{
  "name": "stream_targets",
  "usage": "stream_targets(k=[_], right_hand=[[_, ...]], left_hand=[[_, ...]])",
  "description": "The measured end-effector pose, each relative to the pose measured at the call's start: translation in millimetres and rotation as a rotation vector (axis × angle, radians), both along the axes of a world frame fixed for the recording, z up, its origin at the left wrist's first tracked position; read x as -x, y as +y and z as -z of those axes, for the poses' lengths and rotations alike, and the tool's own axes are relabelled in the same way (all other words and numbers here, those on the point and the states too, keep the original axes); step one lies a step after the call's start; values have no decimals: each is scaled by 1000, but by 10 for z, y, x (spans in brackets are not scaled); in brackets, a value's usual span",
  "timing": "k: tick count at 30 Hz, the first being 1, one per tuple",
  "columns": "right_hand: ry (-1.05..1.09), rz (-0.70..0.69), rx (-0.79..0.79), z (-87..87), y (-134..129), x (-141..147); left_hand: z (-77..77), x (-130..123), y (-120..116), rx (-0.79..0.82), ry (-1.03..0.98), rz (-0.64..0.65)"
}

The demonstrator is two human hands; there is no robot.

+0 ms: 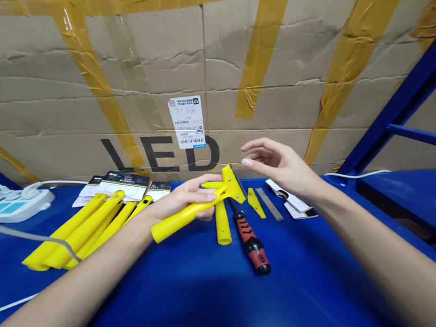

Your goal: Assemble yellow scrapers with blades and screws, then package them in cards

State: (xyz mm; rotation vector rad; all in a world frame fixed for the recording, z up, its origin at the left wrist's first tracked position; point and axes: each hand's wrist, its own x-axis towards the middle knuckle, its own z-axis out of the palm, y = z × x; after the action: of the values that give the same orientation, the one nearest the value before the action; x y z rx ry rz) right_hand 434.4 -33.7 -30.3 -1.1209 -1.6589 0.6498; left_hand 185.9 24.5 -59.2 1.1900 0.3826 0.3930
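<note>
A yellow scraper (pixel 186 217) is in my left hand (pixel 196 196), thumb on its neck and its bladed head pointing right. Just right of that head, my right hand (pixel 271 161) hovers with fingers apart and slightly curled, holding nothing. Beneath the scraper, a second yellow handle (pixel 222 224) lies on the blue table. Beside it is a red and black screwdriver (pixel 252 244), its shaft partly hidden. Farther right lie a small yellow plate (pixel 256 204) and a flat metal blade (pixel 270 204).
Several yellow scrapers (pixel 82 231) with black and white cards (pixel 122 184) lie at the left. A white power strip (pixel 15 204) and cables are beyond them. Folded card packaging (pixel 292 200) is at the right. A large cardboard box (pixel 148 62) stands behind the blue table (pixel 199 297).
</note>
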Motion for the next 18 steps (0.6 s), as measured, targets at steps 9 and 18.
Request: stream_targets(k=[9, 18], right_hand=[[-693, 101, 454, 31, -253, 193], [-743, 94, 423, 316, -448, 448]], left_hand=[[91, 45, -44, 183, -145, -346], [277, 174, -303, 244, -172, -463]])
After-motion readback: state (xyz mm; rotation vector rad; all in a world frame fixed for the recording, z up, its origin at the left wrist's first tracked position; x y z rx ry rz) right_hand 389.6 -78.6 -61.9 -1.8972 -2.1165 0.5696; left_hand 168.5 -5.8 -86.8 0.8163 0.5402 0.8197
